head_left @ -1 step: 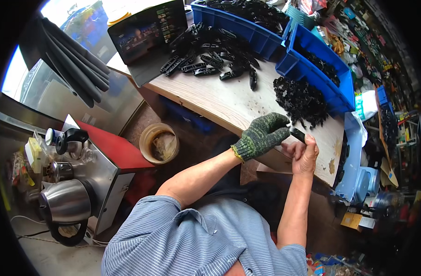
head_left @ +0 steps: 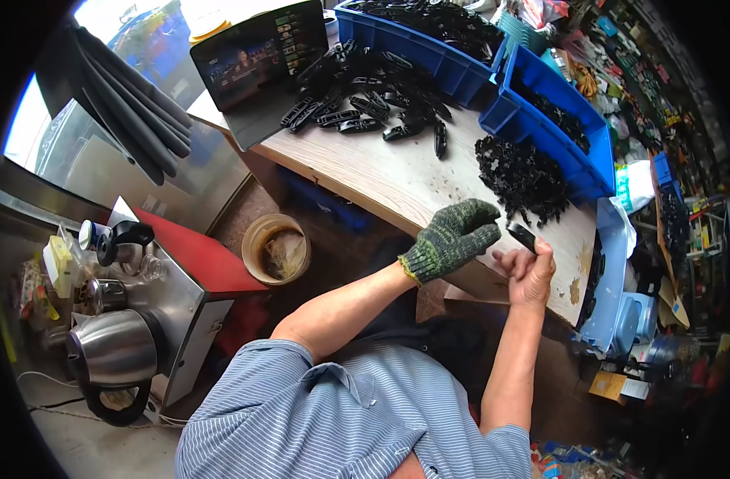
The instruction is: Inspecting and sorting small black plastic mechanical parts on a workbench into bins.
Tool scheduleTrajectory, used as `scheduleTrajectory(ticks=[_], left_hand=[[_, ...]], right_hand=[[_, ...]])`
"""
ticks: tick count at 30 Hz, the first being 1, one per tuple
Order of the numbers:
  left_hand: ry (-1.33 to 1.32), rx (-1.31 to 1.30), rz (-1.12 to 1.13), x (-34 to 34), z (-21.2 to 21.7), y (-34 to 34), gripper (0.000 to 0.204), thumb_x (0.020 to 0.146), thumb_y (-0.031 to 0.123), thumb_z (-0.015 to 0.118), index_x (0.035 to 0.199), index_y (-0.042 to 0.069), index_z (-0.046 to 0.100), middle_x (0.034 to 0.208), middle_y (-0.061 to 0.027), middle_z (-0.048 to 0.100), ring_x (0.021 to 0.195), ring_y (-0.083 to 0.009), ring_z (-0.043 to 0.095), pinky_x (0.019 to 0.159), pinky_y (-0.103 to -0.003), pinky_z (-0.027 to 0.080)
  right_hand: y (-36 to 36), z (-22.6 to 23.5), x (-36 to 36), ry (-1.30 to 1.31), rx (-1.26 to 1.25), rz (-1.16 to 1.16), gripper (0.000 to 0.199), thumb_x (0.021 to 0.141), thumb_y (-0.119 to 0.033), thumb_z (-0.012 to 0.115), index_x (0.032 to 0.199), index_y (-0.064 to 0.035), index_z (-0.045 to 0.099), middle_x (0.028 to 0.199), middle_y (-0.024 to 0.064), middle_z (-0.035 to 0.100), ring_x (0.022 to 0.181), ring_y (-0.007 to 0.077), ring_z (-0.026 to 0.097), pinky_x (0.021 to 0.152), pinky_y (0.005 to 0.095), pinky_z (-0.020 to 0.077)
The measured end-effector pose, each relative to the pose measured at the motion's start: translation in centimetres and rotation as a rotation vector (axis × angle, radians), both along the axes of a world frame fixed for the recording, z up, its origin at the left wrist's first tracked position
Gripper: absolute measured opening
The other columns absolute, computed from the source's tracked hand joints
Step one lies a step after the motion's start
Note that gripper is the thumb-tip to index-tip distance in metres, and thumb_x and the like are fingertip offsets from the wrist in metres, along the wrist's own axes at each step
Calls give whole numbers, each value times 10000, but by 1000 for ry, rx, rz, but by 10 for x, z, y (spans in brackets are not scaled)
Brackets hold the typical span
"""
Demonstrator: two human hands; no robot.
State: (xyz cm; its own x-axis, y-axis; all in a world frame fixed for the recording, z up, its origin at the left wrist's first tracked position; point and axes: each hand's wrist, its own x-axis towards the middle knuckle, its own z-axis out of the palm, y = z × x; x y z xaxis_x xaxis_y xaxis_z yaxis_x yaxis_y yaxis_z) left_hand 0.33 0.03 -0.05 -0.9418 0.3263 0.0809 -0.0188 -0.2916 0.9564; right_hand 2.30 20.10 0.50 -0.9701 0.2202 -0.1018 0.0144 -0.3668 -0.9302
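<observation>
Nothing shifted vs. earlier frame: gloved left hand (head_left: pixel 453 237) curled, fingers touching small black part (head_left: pixel 522 235). Bare right hand (head_left: pixel 528 271) closed round part's lower end, wrist bent up, at tabletop (head_left: pixel 397 180) near edge by loose black pile (head_left: pixel 520 180).

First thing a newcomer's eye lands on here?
The green knit glove on the left hand, meeting the bare right hand around a small black part at the wooden table's near edge. Behind them, black parts lie heaped on the table and fill blue bins.
</observation>
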Motion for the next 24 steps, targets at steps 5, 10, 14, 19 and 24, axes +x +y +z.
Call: scheduleTrajectory(ticks=[5,10,14,19,24], left_hand=[[123,-86,109,30,-12,-46,263,961,134,668,1191,7,646,952,-58,713,845,-98,661,784,-264,549],[241,-206,393,46,-13,-115,231,915,48,674,1135,-22,683,1021,-107,700,961,-173,657,867,-301,522],[263,-276,592,49,-23,-163,243,882,61,717,1114,-6,693,1007,-139,710,921,-217,688,838,-319,538],[345,-417,869,34,-21,-200,349,830,58,752,1164,15,662,1111,-167,682,1034,-280,661,912,-364,525],[751,-1034,1129,-19,-4,-221,535,774,196,789,1260,50,617,1218,-202,632,1195,-392,567,1077,-515,404]], right_hand=[[77,10,4,-98,-169,-434,438,897,-501,614,694,-132,493,402,54,325,509,270,568,818,635,541],[107,30,8,-76,-143,-745,486,861,-517,675,1046,-112,480,469,86,366,571,307,577,826,686,524],[80,32,-1,-128,-38,-581,562,845,-509,708,1120,-83,465,481,77,393,607,311,592,862,660,515],[30,35,-29,-63,63,-395,414,876,-410,724,1002,-76,514,485,26,437,533,210,611,640,515,612],[-37,54,-64,48,147,-100,400,886,-397,719,1069,-76,565,514,34,486,575,236,674,661,542,624]])
